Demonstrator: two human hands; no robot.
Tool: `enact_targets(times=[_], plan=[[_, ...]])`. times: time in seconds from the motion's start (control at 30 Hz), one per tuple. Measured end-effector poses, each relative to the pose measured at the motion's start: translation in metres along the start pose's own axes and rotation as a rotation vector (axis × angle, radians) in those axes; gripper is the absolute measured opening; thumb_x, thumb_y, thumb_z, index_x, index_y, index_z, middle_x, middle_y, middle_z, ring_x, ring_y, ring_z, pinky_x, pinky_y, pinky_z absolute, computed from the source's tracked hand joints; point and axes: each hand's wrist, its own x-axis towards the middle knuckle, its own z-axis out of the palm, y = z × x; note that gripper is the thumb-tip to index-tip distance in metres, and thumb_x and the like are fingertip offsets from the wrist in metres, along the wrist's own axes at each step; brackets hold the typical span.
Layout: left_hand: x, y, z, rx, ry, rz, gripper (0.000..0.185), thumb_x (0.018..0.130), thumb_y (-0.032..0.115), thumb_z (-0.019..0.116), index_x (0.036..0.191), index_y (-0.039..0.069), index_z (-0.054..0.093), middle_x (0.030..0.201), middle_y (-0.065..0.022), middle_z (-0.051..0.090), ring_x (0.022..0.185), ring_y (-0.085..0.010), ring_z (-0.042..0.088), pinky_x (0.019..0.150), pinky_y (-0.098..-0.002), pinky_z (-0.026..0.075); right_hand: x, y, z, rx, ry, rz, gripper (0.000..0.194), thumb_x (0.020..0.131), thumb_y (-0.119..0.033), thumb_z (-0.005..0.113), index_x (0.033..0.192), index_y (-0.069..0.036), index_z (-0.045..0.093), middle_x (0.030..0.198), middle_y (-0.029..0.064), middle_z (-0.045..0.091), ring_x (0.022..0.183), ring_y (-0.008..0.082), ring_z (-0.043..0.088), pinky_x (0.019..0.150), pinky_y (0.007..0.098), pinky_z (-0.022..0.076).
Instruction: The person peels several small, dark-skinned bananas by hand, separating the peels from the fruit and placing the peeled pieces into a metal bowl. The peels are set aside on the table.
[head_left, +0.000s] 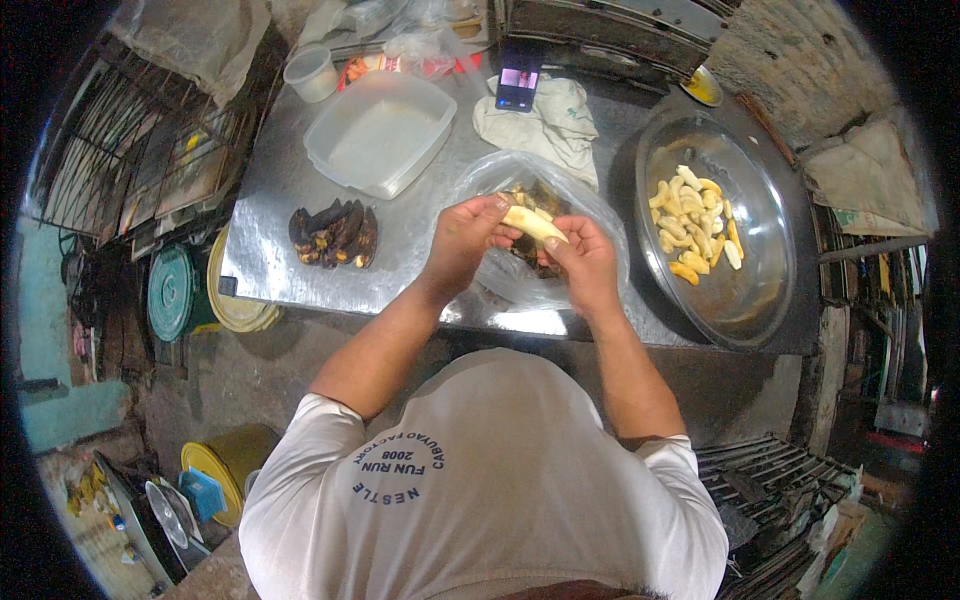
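A peeled banana (531, 222) is held between my two hands above a clear plastic bag (495, 166). My left hand (469, 236) pinches its left end, and my right hand (585, 251) grips the right end with thumb and fingers. Inside the open bag lie dark banana peels (551, 196), partly hidden by my hands. Left of the bag, a bunch of blackened, unpeeled bananas (334, 234) rests on the metal tabletop (405, 262). To the right, several peeled bananas (697, 217) lie heaped in a wide metal basin (731, 315).
A translucent plastic tub (379, 135) and a small round container (311, 75) stand at the back left. Behind the bag, a phone (517, 86) with a lit screen leans on a pale cloth (570, 124). Lidded buckets (171, 292) stand beyond the table's left edge.
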Motion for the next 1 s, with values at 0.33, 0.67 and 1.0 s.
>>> enact_targets(times=[0.33,0.67,1.0], plan=[[0.015,-0.004,-0.003,0.537,0.083,0.49,0.016,0.088,0.006,0.06,0.101,0.002,0.068,0.099,-0.0092,0.066,0.093,-0.019,0.064,0.077,-0.0303,0.053,-0.01,-0.018,-0.023,0.536,0.11,0.214,0.016,0.093,-0.018,0.063,0.105,-0.009,0.058,0.091,0.0107,0.068,0.067,0.0155,0.066,0.061,0.0291,0.0569],[0.043,-0.021,0.02,1.298,-0.126,0.6,0.02,0.085,0.026,0.064,0.093,0.008,0.069,0.09,-0.0162,0.066,0.09,-0.0386,0.062,0.083,-0.0481,0.047,-0.014,-0.086,-0.108,0.26,0.582,-0.344,0.02,0.092,-0.019,0.064,0.107,-0.007,0.058,0.093,0.0103,0.067,0.072,0.0164,0.065,0.061,0.0283,0.0547],[0.053,-0.038,0.021,1.548,-0.054,0.752,0.022,0.08,0.018,0.063,0.096,0.005,0.069,0.089,-0.0161,0.067,0.092,-0.0381,0.063,0.085,-0.0494,0.048,-0.012,-0.072,-0.139,-0.935,0.792,-0.395,0.036,0.089,-0.018,0.07,0.119,0.001,0.065,0.11,0.0119,0.07,0.103,0.0226,0.065,0.092,0.0341,0.0499]])
